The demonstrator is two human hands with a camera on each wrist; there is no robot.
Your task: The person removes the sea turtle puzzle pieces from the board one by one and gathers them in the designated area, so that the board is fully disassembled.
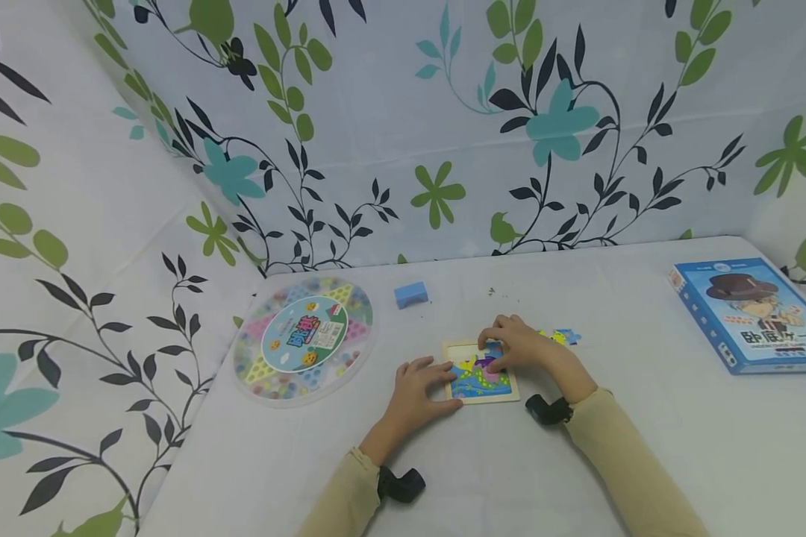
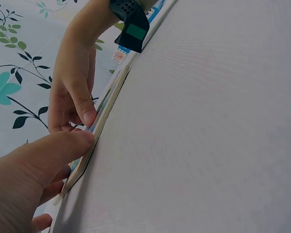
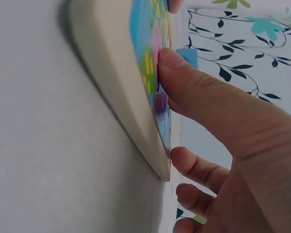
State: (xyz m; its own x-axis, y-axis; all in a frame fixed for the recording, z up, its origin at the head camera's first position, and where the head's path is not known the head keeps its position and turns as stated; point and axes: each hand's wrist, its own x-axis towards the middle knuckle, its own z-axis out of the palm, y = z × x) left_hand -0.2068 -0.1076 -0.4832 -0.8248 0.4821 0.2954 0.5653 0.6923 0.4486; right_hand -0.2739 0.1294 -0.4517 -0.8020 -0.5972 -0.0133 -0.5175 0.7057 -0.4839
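A jigsaw puzzle (image 1: 473, 389) with a pale wooden frame lies on the white table, its picture blue with green, yellow, pink and purple parts. My left hand (image 1: 413, 395) holds the frame at its left side, thumb by the lower left corner and fingers over the left edge. Over the upper right of the puzzle, my right hand (image 1: 527, 347) pinches a puzzle piece (image 1: 494, 347) between thumb and forefinger, partly covered by the fingers. Close up in the right wrist view, its thumb (image 3: 184, 73) lies against the picture near a purple patch (image 3: 160, 103). A pale strip of bare backing shows along the top.
Loose puzzle pieces (image 1: 564, 336) lie behind my right wrist. A blue block (image 1: 411, 294) sits at the back, left of some small dark bits (image 1: 492, 291). The round clear game case (image 1: 304, 333) is on the left, a blue game box (image 1: 755, 317) on the right. A patterned cloth hangs behind.
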